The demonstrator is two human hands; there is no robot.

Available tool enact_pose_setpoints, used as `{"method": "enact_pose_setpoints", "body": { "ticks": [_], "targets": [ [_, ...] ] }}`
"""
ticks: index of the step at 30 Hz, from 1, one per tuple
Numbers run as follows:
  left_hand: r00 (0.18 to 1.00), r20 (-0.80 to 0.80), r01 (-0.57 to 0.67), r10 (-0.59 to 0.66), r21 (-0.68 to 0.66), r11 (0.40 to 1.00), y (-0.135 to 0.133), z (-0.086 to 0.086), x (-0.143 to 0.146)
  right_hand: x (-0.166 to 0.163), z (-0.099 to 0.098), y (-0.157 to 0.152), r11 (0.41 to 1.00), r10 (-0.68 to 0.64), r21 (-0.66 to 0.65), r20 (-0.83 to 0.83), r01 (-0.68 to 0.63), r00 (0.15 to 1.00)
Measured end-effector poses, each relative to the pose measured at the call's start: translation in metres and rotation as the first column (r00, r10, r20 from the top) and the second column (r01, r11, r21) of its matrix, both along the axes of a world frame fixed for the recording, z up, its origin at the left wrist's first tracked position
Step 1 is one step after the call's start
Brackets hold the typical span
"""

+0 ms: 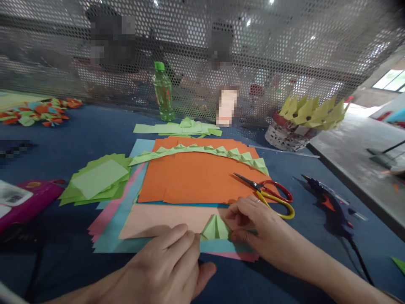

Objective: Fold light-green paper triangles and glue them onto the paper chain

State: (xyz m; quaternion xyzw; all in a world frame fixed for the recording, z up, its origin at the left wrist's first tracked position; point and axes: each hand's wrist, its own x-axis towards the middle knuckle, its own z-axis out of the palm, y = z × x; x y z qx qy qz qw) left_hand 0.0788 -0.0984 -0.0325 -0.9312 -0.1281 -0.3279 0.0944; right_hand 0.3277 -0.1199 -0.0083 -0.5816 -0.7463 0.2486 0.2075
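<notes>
Head view: a small folded green paper piece is lying on a peach sheet at the near edge of a stack of coloured paper on the blue worktop. The left hand is resting at the piece's 8 o'clock, its fingertips curled and pressing the piece's left edge; this grip is half clenched, grasping nothing fully. The right hand is sitting at the piece's 3 o'clock, thumb and forefinger pinching the piece's right corner. The piece is lying flat between the two grips, touching both.

Red and yellow scissors are lying at the right hand's 1 o'clock, just beside it, on an orange sheet. A chain of folded green pieces is arching across that sheet's far edge. A blue glue gun is lying at 3 o'clock, well apart. A green bottle is standing at 12 o'clock by the mesh screen
</notes>
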Motion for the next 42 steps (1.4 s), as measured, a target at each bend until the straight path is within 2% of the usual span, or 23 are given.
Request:
{"method": "enact_pose_setpoints", "body": {
  "ticks": [2, 3, 4, 7, 9, 14, 20, 25, 29, 32, 35, 38, 42],
  "targets": [
    [0.989, -0.145, 0.019, -0.03, -0.078, 0.997, -0.001, 0.004, -0.001, 0.001, -0.001, 0.0, 1.0, -0.006, 0.0, -0.008, 0.006, 1.0],
    [0.992, -0.123, 0.001, -0.009, -0.063, 0.998, -0.002, 0.005, -0.002, 0.001, -0.001, 0.0, 1.0, -0.006, -0.005, -0.018, 0.006, 1.0],
    [1.0, 0.001, -0.014, 0.014, -0.002, 1.0, -0.003, 0.005, -0.003, 0.001, -0.001, -0.001, 1.0, -0.004, -0.011, -0.03, 0.004, 1.0],
    [0.996, 0.053, -0.077, 0.073, 0.075, 0.994, -0.006, 0.004, -0.005, 0.002, -0.001, -0.002, 1.0, 0.001, -0.029, -0.054, -0.003, 0.999],
    [0.996, 0.027, -0.088, 0.087, 0.074, 0.993, -0.007, 0.005, -0.005, 0.001, 0.0, -0.002, 0.999, 0.001, -0.032, -0.056, -0.003, 0.998],
    [0.988, -0.155, -0.021, 0.02, -0.007, 1.0, -0.007, 0.011, -0.001, -0.001, 0.003, -0.001, 0.999, -0.016, -0.045, -0.028, 0.014, 0.999],
    [0.978, -0.202, -0.046, 0.046, 0.005, 0.999, -0.009, 0.005, 0.001, 0.001, 0.002, -0.001, 0.998, 0.004, -0.055, -0.031, -0.006, 1.0],
    [0.988, -0.133, -0.074, 0.077, 0.025, 0.997, -0.01, 0.004, 0.0, 0.005, 0.0, 0.001, 0.995, 0.024, -0.099, -0.063, -0.03, 0.998],
    [0.994, -0.04, -0.102, 0.105, 0.066, 0.993, -0.008, -0.006, 0.0, 0.006, 0.002, 0.001, 0.995, 0.024, -0.097, -0.071, -0.03, 0.997],
    [0.998, 0.029, -0.065, 0.061, 0.144, 0.987, -0.006, -0.014, 0.0, 0.007, 0.002, 0.002, 0.993, 0.012, -0.116, -0.084, -0.022, 0.996],
    [0.998, -0.039, -0.048, 0.051, 0.08, 0.996, -0.008, -0.015, 0.0, 0.006, -0.002, 0.003, 0.99, 0.008, -0.136, -0.169, -0.032, 0.986],
    [0.992, -0.115, -0.053, 0.052, -0.003, 0.999, -0.008, -0.012, 0.0, 0.001, -0.009, 0.004, 0.997, -0.036, -0.08, -0.185, 0.022, 0.982],
    [0.992, -0.126, -0.019, 0.021, 0.018, 1.0, -0.006, -0.003, 0.0, -0.009, -0.014, 0.002, 0.993, -0.081, 0.085, -0.017, 0.082, 0.997]
  ]
}}
